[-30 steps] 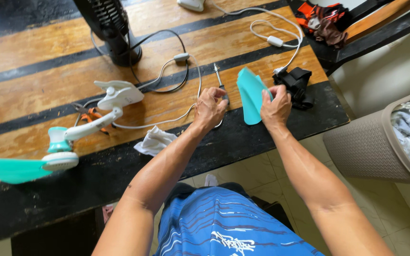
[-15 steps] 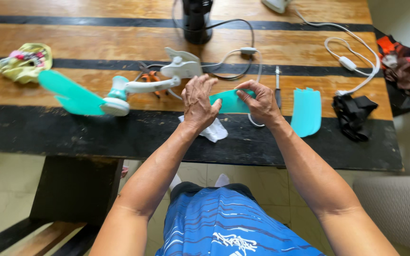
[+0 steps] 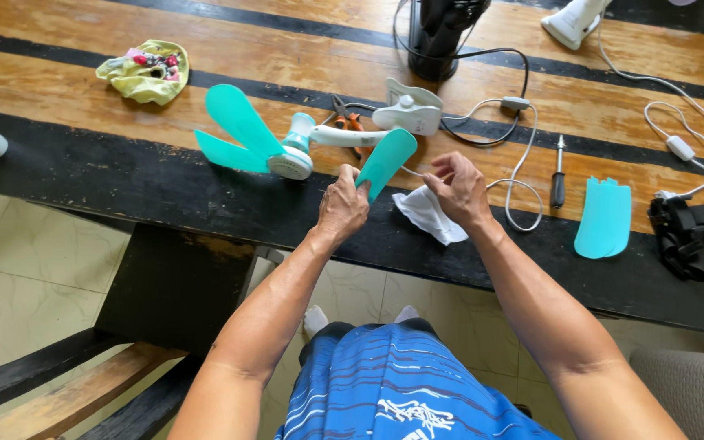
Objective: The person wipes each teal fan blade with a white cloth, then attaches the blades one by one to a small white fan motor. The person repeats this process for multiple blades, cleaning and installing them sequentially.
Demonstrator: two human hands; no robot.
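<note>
2 hands raised: left hand (image 3: 342,208) grips teal blade (image 3: 386,161).

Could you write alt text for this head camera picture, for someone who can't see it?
A person's left hand holds a teal fan blade above a wooden table; the right hand hovers beside it over a white cloth. A small white fan lies behind.

Black fan base (image 3: 442,33) cut off at top edge; pliers (image 3: 350,124) half hidden behind fan neck.

left hand (image 3: 342,208): grips teal fan blade (image 3: 386,161) | right hand (image 3: 459,189): touching white cloth (image 3: 429,213)
</note>
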